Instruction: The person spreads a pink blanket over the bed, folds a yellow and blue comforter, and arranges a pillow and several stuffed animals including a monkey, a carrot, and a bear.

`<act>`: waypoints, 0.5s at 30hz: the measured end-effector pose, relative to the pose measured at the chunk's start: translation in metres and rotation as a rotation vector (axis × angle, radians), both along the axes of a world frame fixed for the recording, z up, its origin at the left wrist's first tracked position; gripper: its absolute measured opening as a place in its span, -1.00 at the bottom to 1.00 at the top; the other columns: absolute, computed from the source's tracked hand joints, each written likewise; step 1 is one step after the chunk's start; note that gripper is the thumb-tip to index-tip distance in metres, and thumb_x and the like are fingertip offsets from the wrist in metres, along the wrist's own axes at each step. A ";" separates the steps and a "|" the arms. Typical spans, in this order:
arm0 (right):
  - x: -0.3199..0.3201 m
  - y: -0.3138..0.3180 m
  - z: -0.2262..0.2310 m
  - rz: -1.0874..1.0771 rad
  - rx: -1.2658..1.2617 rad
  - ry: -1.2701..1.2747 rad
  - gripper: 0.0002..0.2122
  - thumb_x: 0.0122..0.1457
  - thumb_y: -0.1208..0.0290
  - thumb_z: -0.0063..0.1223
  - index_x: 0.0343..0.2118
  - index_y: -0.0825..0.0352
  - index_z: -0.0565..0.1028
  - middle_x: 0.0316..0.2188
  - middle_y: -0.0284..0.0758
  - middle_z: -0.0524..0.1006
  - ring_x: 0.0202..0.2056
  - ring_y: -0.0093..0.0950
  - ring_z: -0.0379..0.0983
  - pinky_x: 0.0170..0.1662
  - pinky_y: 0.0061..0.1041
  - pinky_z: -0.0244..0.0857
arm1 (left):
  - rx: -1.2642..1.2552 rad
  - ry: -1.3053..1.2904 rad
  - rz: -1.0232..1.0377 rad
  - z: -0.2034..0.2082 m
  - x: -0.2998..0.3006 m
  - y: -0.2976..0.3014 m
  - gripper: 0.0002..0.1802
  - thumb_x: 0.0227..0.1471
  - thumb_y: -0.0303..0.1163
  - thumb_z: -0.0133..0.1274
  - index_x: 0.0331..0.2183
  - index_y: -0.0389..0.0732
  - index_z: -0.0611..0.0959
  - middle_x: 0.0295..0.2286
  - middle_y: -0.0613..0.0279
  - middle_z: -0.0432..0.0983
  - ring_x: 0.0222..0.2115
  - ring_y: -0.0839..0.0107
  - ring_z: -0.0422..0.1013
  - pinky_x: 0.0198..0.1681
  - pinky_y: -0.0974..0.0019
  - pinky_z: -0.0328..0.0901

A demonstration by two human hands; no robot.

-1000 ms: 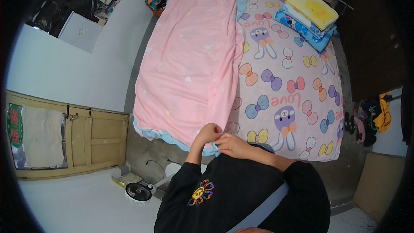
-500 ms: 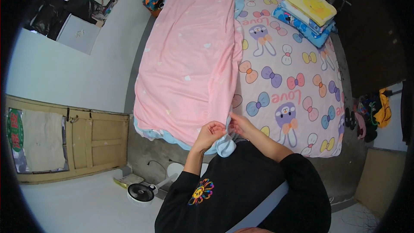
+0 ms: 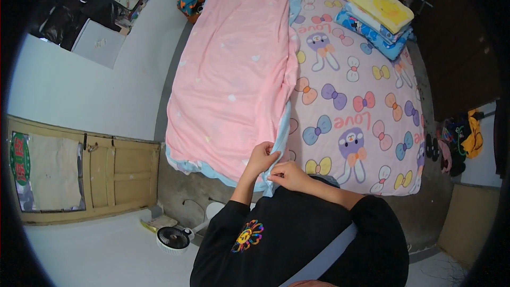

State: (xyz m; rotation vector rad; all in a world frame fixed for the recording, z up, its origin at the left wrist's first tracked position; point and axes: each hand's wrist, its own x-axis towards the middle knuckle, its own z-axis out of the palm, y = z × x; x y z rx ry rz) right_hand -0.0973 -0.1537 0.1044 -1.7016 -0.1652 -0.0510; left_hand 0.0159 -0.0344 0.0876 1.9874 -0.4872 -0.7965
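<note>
A pink blanket with small pale patches and a light blue edge lies along the left half of the bed. At its near right corner, my left hand is closed on the blue edge. Just below and to the right, my right hand pinches the same edge close to my body. A short end of the blue cloth hangs down between my hands. Under the blanket, a pale pink sheet printed with bows and rabbits covers the mattress.
Folded bedding, yellow on top and blue below, is stacked at the far right of the bed. A fan stands on the near left. Beyond it are a wooden door and a white wall. Dark slippers lie on the floor at right.
My right hand has come down and left along the blue edge, while my left hand has shifted slightly up and right. More of the blue edge shows along the blanket's right side.
</note>
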 end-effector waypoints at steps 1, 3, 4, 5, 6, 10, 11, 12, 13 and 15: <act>-0.001 -0.001 -0.004 0.013 0.013 0.029 -0.84 0.03 0.45 0.12 -0.57 0.43 0.46 -0.70 -0.32 0.37 -0.65 -0.54 0.28 -0.54 -0.53 0.17 | -0.003 -0.002 -0.006 -0.001 0.000 -0.002 -0.83 0.00 -0.38 0.06 -0.41 -0.30 0.54 -0.58 0.41 0.42 -0.56 0.64 0.29 -0.50 0.52 0.20; 0.000 -0.006 -0.024 -0.026 0.167 0.148 -0.71 0.14 0.30 0.03 -0.62 0.40 0.45 -0.73 -0.41 0.37 -0.70 -0.59 0.24 -0.59 -0.60 0.14 | -0.176 0.004 0.039 0.001 -0.002 -0.003 -0.86 -0.03 -0.45 0.04 -0.40 -0.33 0.54 -0.58 0.39 0.42 -0.55 0.65 0.28 -0.47 0.52 0.21; 0.004 -0.015 -0.034 -0.134 0.297 0.313 -0.65 0.17 0.19 -0.04 -0.61 0.37 0.45 -0.72 -0.45 0.37 -0.70 -0.62 0.24 -0.61 -0.63 0.13 | -0.176 0.004 0.038 0.006 -0.005 -0.002 -0.86 -0.03 -0.45 0.04 -0.40 -0.33 0.54 -0.58 0.39 0.42 -0.55 0.65 0.28 -0.47 0.52 0.21; 0.007 -0.028 -0.044 -0.251 0.423 0.479 -0.60 0.20 0.09 -0.10 -0.61 0.33 0.46 -0.71 -0.48 0.37 -0.70 -0.65 0.24 -0.62 -0.67 0.12 | -0.186 0.049 0.017 0.017 -0.009 -0.004 -0.86 0.00 -0.46 0.03 -0.39 -0.34 0.54 -0.56 0.39 0.43 -0.53 0.66 0.29 -0.46 0.53 0.21; 0.010 -0.040 -0.056 -0.260 0.419 0.479 -0.60 0.20 0.09 -0.10 -0.61 0.33 0.46 -0.71 -0.48 0.37 -0.70 -0.65 0.24 -0.62 -0.67 0.12 | -0.195 0.095 -0.005 0.026 -0.013 -0.006 -0.86 0.02 -0.46 0.03 -0.37 -0.35 0.54 -0.54 0.40 0.45 -0.51 0.67 0.30 -0.45 0.54 0.22; 0.030 -0.059 -0.059 -0.389 0.578 0.674 -0.59 0.20 0.01 -0.15 -0.49 0.32 0.47 -0.67 -0.46 0.39 -0.67 -0.63 0.26 -0.62 -0.62 0.10 | -0.218 0.072 -0.181 0.040 -0.029 -0.004 -0.86 0.05 -0.46 0.01 -0.35 -0.34 0.56 -0.54 0.37 0.44 -0.52 0.65 0.27 -0.45 0.52 0.21; 0.033 -0.060 -0.054 -0.401 0.677 0.787 -0.59 0.18 -0.01 -0.14 -0.45 0.32 0.46 -0.66 -0.45 0.39 -0.67 -0.63 0.25 -0.63 -0.62 0.09 | -0.218 0.068 -0.180 0.039 -0.032 -0.004 -0.86 0.05 -0.46 0.01 -0.35 -0.34 0.56 -0.54 0.37 0.44 -0.52 0.65 0.27 -0.45 0.52 0.21; 0.038 -0.055 -0.069 -0.453 0.723 0.733 -0.65 0.16 0.07 -0.06 -0.35 0.33 0.47 -0.57 -0.45 0.44 -0.57 -0.61 0.33 -0.51 -0.62 0.18 | -0.184 0.003 -0.232 0.037 -0.035 -0.006 -0.85 0.05 -0.46 0.02 -0.34 -0.35 0.55 -0.54 0.34 0.45 -0.52 0.65 0.28 -0.45 0.51 0.22; 0.039 -0.054 -0.072 -0.457 0.719 0.731 -0.65 0.16 0.07 -0.06 -0.35 0.33 0.47 -0.57 -0.45 0.44 -0.57 -0.61 0.33 -0.51 -0.62 0.18 | -0.154 -0.060 -0.287 0.038 -0.038 -0.009 -0.83 0.04 -0.46 0.02 -0.34 -0.37 0.55 -0.54 0.32 0.45 -0.52 0.64 0.28 -0.44 0.50 0.22; 0.038 -0.057 -0.078 -0.607 0.663 0.535 -0.69 0.14 0.18 0.00 -0.25 0.37 0.48 -0.44 -0.42 0.49 -0.43 -0.57 0.39 -0.33 -0.60 0.25 | -0.121 -0.009 -0.292 0.038 -0.043 -0.017 -0.79 0.01 -0.44 0.06 -0.31 -0.40 0.54 -0.54 0.27 0.46 -0.50 0.62 0.30 -0.42 0.47 0.25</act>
